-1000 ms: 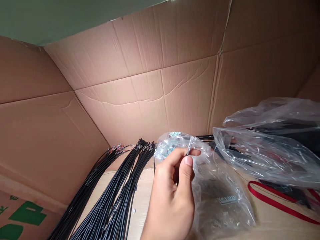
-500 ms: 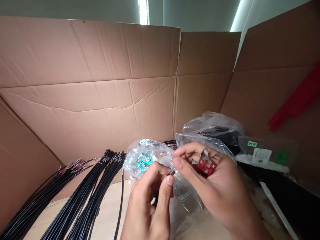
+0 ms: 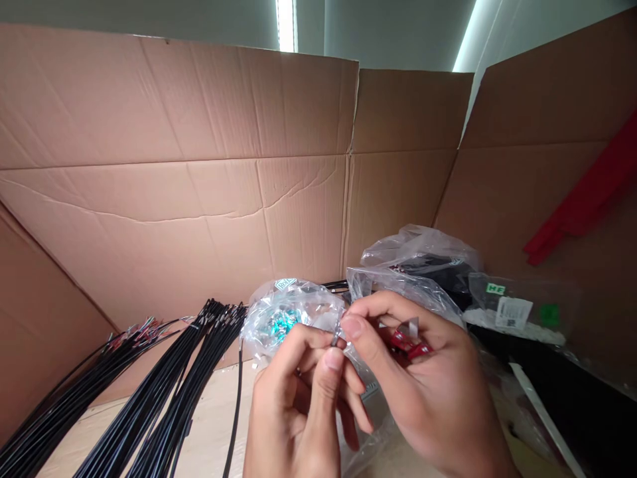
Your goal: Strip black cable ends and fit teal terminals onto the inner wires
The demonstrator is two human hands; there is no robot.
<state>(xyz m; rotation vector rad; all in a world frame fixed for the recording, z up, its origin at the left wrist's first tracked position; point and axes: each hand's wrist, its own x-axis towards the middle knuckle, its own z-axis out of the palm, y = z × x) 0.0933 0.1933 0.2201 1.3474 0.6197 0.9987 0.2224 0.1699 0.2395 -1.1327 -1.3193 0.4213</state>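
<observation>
Pretty bright and even overall, mostly from the overhead strip lights (image 3: 285,26) above the cardboard box flaps (image 3: 174,159) (the one further right (image 3: 465,40) is totally blown out to white). Shadows stay soft, darkest between the fingers of the left hand (image 3: 293,405) and right hand (image 3: 423,385). The plastic bag (image 3: 279,318) throws small hot glints, and the tiny metal terminal (image 3: 336,339) looks kinda soft. Wide-angle bowing shows up toward the frame edges.

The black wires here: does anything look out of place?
One black wire stands out: it runs alone beside the left hand, apart from the neat bundles of black wires, so it looks like a stray strand.
</observation>
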